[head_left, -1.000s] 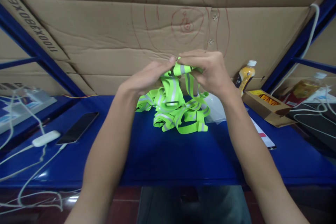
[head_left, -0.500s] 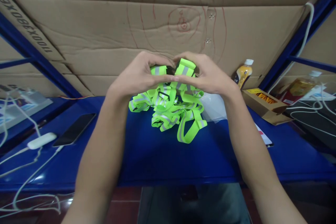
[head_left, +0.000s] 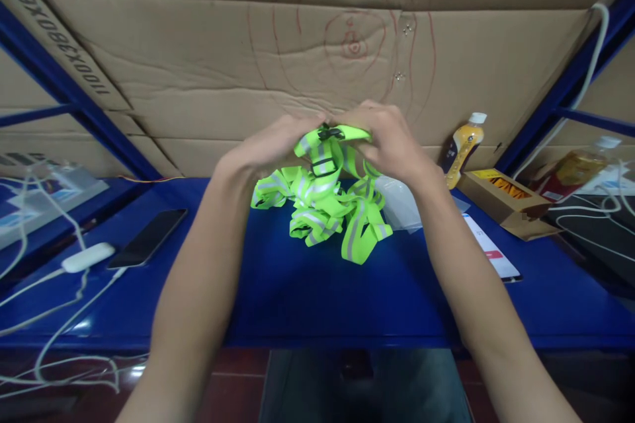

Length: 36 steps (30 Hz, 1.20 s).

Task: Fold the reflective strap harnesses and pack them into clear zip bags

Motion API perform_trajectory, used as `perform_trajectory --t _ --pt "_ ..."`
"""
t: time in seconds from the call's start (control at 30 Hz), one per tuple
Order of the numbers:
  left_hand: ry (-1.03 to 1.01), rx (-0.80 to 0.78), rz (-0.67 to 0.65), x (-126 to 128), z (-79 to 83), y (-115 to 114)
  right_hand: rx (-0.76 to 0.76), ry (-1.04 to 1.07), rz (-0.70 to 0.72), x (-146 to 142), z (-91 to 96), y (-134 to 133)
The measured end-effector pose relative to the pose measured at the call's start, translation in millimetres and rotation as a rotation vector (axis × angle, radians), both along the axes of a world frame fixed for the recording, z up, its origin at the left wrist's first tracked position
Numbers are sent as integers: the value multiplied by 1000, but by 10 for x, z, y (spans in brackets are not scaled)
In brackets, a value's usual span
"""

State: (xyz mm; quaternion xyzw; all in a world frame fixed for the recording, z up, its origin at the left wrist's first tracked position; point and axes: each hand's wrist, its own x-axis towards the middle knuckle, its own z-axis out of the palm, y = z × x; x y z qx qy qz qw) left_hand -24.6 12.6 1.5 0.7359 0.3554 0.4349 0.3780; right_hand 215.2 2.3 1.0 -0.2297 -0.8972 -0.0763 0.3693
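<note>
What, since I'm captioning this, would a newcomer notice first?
Probably the green straps, heaped on the blue table, partly raised between the left hand and right hand. Next, red rings drawn on the cardboard behind. Then, on the right, the yellow bottle beside an open box.

Bare hands (head_left: 394,142), narrow bare wrists (head_left: 232,170), smooth bare forearms (head_left: 196,284), dark bluish-grey trousers (head_left: 421,383)

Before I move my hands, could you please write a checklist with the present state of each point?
1. Right hand holds the neon-green fabric straps with silver bands: ok.
2. Left hand touches the straps: ok; its fingertips are partly hidden.
3. Black plastic buckle fastened: cannot tell, too small.
4. Straps below the hands untangled: not ok, loops lie heaped.
5. Flat black smartphone apart from the straps: ok.
</note>
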Motion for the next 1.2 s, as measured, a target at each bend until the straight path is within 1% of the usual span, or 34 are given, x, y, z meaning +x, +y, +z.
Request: perform_trajectory --t 0.07,0.1,0.17,0.23,0.3,0.37,0.4,0.47,0.57,0.67,0.73,0.8,0.87,0.93,0.97,1.0,1.03,1.07,1.13,1.2 --pt "-101 -154 -83 -27 0 1 58 12 -32 -27 -19 0" --pt "-141 -195 -106 -31 7 -5 68 1 -39 -31 -27 3" --pt "-168 -178 -116 -32 31 -28 39 -38 -39 -18 -40 19" --pt "-114 -89 -124 -42 62 -57 -42 -95 -14 22 -46 43" --pt "-15 62 -129 -64 88 -75 -128 -109 24 83 -40 67" --pt "72 206 -131 -81 92 -72 -191 -46 61 145 -27 91" --pt "93 251 -128 -79 82 -63 -215 8 70 171 -20 105" --pt "90 286 -101 -39 39 -32 -263 101 67 200 -13 135" --pt "58 365 5 98 -61 17 -312 168 34 175 -27 180" --pt "11 520 153 243 -139 29 -341 249 25 109 -46 190" --pt "0 609 218 302 -161 4 -384 287 33 85 -46 168" --pt "25 673 251 329 -168 -41 -460 257 57 103 -29 130" --pt "75 715 264 341 -169 -90 -575 162 94 162 -3 89" --pt "125 732 264 352 -168 -127 -678 83 122 237 24 57" --pt "140 728 256 358 -166 -138 -690 64 122 271 35 48" --pt "150 703 237 362 -163 -145 -663 54 108 298 44 43" --pt "156 651 210 364 -159 -147 -597 49 84 315 48 43" --pt "162 574 177 360 -152 -147 -500 45 52 321 48 48" --pt "165 371 97 336 -136 -140 -275 37 -21 302 32 66" --pt "110 159 6 292 -118 -126 -98 49 -84 249 -2 85"
